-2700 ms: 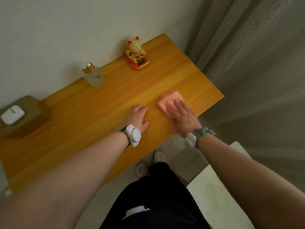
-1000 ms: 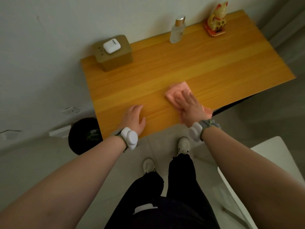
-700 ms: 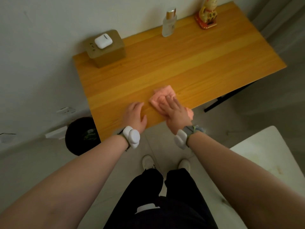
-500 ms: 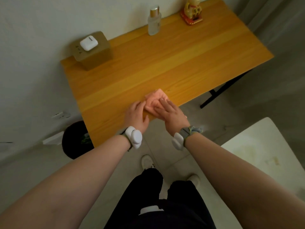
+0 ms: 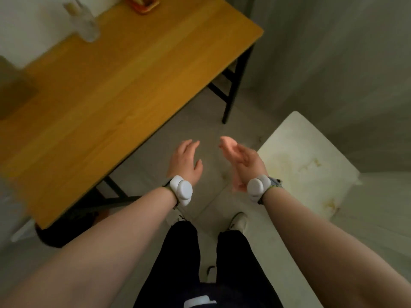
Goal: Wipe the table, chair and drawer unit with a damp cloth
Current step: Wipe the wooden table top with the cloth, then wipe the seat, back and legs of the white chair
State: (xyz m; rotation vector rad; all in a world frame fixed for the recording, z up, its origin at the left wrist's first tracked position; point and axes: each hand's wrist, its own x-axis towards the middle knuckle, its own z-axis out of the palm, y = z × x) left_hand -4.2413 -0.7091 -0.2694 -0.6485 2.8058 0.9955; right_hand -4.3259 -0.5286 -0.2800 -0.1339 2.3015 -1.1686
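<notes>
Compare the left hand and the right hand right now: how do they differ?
The left hand is empty, while the right hand holds the crumpled pink cloth. The left hand lies palm down with relaxed fingers; the right hand is turned on edge, palm facing left. Shared: both hang over the grey floor, beside the orange wooden table and not touching it.

Beside the table, the right hand holds the pink cloth, the left hand relaxed.
</notes>
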